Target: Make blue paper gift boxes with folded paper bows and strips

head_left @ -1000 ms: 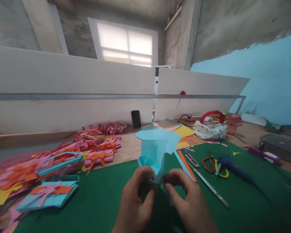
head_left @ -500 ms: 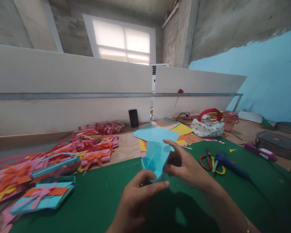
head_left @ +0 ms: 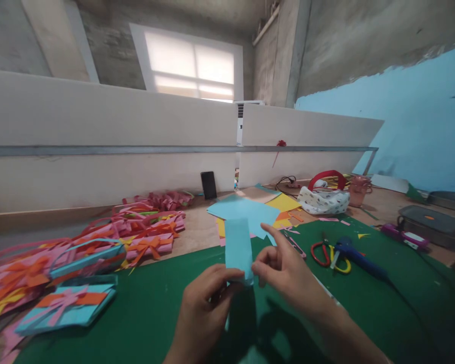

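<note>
A small light-blue paper bag (head_left: 238, 245) stands over the green mat, its narrow flat side facing me. My left hand (head_left: 208, 298) grips its lower end, thumb and fingers closed on the paper. At the lower right edge, my right hand (head_left: 282, 265) pinches the paper with thumb and curled fingers while its index finger points up and away. Behind the bag lie light-blue paper sheets (head_left: 256, 207). To the right of my right hand are a pink-handled cutter (head_left: 296, 246), red-and-yellow scissors (head_left: 322, 254) and a blue glue gun (head_left: 358, 258).
Finished blue bags with bows (head_left: 70, 306) and a heap of pink ones (head_left: 136, 222) lie at the left. A phone (head_left: 208, 185) leans against the white board. Further right are a white cloth basket (head_left: 324, 199), a pink cup (head_left: 360, 191) and a grey case (head_left: 432, 220).
The bag has turned from showing its open inside to showing a flat narrow side. My right hand has dropped slightly to its lower edge, and the pink-handled cutter now shows.
</note>
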{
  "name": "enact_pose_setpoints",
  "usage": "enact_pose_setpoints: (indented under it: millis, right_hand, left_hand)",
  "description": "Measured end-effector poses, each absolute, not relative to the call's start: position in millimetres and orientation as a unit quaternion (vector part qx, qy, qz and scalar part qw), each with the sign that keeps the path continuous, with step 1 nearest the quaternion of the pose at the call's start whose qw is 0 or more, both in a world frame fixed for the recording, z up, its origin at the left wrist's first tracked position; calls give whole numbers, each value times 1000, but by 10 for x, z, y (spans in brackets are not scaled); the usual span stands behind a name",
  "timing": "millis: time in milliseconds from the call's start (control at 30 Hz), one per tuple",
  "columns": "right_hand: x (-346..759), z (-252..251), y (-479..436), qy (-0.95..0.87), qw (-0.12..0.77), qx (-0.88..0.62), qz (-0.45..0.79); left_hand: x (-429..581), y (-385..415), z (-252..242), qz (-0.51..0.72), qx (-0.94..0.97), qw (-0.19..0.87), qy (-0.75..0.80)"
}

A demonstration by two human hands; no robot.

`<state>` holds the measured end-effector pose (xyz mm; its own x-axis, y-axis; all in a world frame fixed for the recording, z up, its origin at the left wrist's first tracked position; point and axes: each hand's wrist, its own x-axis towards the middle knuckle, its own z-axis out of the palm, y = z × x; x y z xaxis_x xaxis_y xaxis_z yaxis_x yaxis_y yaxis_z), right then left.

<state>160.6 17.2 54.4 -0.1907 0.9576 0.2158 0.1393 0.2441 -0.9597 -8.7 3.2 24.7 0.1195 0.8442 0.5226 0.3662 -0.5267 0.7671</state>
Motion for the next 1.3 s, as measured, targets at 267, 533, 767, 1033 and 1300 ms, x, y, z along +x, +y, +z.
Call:
enact_pose_setpoints:
  millis: [267,533,767,1033,1300]
  right_hand:
    - [1573,356,134,-659,389,-497,408]
    - [1568,382,144,-687,380,-509,352]
    - [1573,313,82,-700,412,-482,330]
    - [1572,256,3,-696,413,-482,335]
    - [1572,236,-23,-739,429,-468,225]
  left_hand:
    - [-75,30,226,474,735,216,435]
    - [-66,35,194,477,740,218,422]
    - [-86,48,191,497,739,204,407]
    - [-71,26,230,479,756,186,406]
    - [-63,22,193,474,769,165,395]
